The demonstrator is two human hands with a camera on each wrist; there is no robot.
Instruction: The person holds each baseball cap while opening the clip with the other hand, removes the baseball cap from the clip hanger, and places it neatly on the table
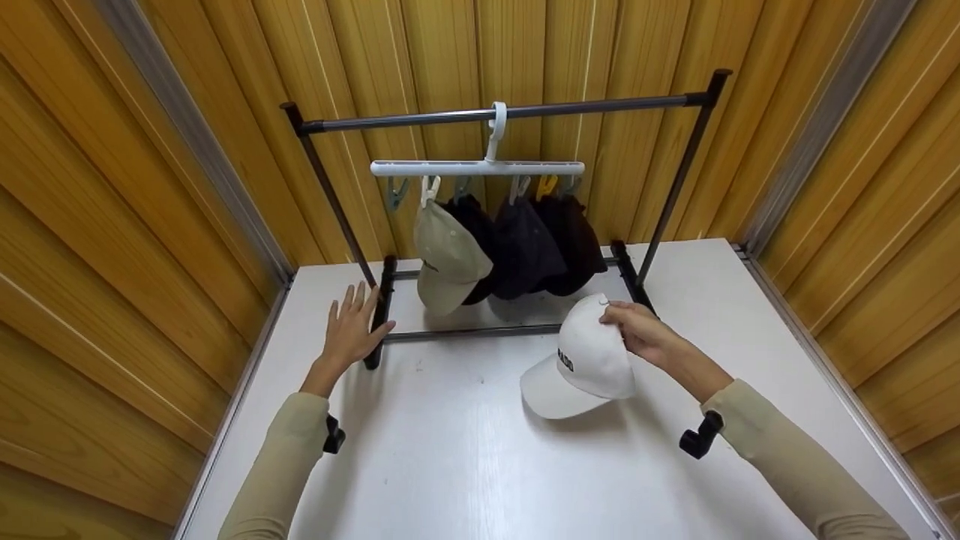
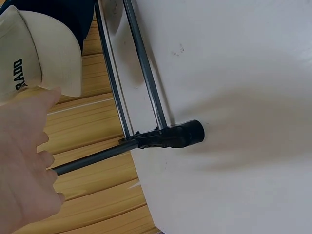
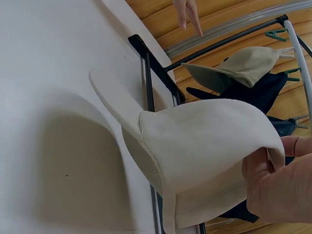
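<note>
Fingers [image 3: 256, 168] pinch a white cap's [image 3: 204, 141] edge; a beige cap [image 3: 253, 63] hangs beyond.

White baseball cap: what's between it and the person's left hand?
In the head view, the black left foot and lower front bar of the garment rack lie between the left hand and the white baseball cap, with white tabletop around them.

Reads "RADO" in dark lettering [image 2: 18, 74] on the front of the beige cap [image 2: 46, 53], hanging within the left half of the rack [image 1: 547, 110]; clear only from the left wrist, running up sideways there, too small to make out from the head view. Reads "ADO" in black lettering [image 1: 565, 361] on the front of the white cap [image 1: 592, 352], in front of the rack's right half, with the part before the A unreadable on the crown's curve.
</note>
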